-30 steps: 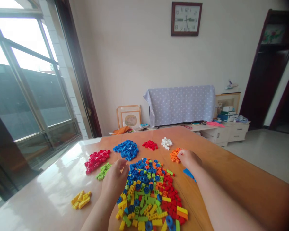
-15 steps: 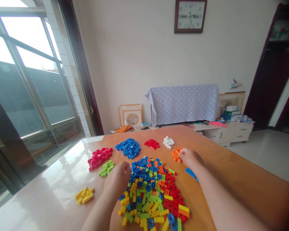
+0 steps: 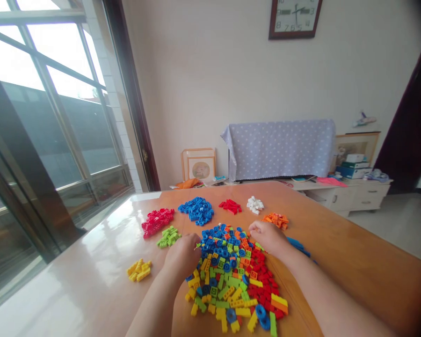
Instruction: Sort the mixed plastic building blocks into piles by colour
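A mixed heap of toy building bricks (image 3: 231, 281) in blue, red, green, yellow and orange lies between my hands. My left hand (image 3: 184, 255) is at the heap's upper left edge with its fingers curled; what they hold, if anything, is hidden. At the upper right edge, beside blue round pieces, is my right hand (image 3: 268, 238). Its fingers are bent together, and I cannot make out anything in them. Behind it lies a small pile of orange bricks (image 3: 276, 220). Light green bricks (image 3: 169, 237) sit just beyond my left hand.
Sorted piles stand around the heap: pink-red bricks (image 3: 157, 221), blue bricks (image 3: 197, 210), red bricks (image 3: 230, 206), white bricks (image 3: 255, 205) and yellow bricks (image 3: 139, 270). Blue pieces (image 3: 298, 245) lie partly behind my right forearm. All rest on a glossy wooden table (image 3: 91, 281).
My right hand has drawn back from the orange pile to the mixed heap's upper right edge. My left hand stays at the heap's left side. The camera view has turned slightly left.
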### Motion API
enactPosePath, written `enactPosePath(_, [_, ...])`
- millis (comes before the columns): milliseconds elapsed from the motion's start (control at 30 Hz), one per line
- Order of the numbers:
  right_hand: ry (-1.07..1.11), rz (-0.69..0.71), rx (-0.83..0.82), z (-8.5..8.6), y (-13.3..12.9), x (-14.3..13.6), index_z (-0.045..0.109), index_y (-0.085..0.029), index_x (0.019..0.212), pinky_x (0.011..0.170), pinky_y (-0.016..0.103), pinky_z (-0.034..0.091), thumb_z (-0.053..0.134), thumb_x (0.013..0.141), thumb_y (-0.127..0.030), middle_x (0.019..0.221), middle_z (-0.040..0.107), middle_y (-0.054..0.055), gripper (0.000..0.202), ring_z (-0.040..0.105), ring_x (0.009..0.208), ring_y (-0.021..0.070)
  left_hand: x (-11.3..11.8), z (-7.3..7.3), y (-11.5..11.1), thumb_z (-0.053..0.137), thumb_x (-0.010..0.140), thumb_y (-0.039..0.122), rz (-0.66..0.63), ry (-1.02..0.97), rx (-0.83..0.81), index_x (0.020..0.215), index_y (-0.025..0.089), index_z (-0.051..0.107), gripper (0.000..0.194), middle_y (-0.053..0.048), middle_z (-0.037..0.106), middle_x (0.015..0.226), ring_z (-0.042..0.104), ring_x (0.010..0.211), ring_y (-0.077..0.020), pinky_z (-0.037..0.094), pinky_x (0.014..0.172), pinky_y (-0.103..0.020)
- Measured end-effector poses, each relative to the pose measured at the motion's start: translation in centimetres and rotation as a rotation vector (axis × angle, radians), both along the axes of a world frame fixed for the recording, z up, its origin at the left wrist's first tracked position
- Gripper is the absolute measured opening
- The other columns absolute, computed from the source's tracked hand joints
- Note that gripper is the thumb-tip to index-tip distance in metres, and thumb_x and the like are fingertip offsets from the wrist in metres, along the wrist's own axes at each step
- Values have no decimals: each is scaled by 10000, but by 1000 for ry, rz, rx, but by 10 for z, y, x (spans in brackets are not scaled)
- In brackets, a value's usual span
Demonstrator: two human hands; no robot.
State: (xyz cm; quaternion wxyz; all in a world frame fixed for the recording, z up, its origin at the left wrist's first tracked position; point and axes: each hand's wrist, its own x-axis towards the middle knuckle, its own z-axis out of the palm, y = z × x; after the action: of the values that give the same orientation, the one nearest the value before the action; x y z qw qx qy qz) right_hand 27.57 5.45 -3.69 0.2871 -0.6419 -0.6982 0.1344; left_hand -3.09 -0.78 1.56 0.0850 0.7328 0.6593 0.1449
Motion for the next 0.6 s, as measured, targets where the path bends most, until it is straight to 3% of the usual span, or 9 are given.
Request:
enactPosePath(100, [17, 26, -7, -7, 3, -1, 737, -262, 963, 583, 240, 353, 550, 829, -377, 750, 705, -5, 257, 603, 678, 161, 3, 0, -2, 548, 848, 248, -58, 31, 9, 1083, 240, 668, 264, -73, 665, 1114, 640, 1032, -230, 475, 810, -265])
enactPosePath(267, [-4, 107, 42, -9, 4, -13, 748, -291, 1043, 740, 250, 422, 534, 857, -359, 1026, 732, 18, 291, 637, 892, 183, 10, 2, -6, 556, 854, 296, -142, 68, -23, 1126, 258, 661, 294, -79, 633, 1142, 613, 1051, -242, 478, 847, -288])
enactPosePath(600, [-267, 103, -69, 21, -4, -55, 756, -359, 1092, 682, 275, 356, 490, 893, -360, 1031, 713, 52, 333, 632, 933, 216, 10, -2, -6, 558, 835, 293, -167, 37, 3, 1122, 258, 675, 312, -101, 639, 1116, 601, 1051, -281, 467, 879, -350])
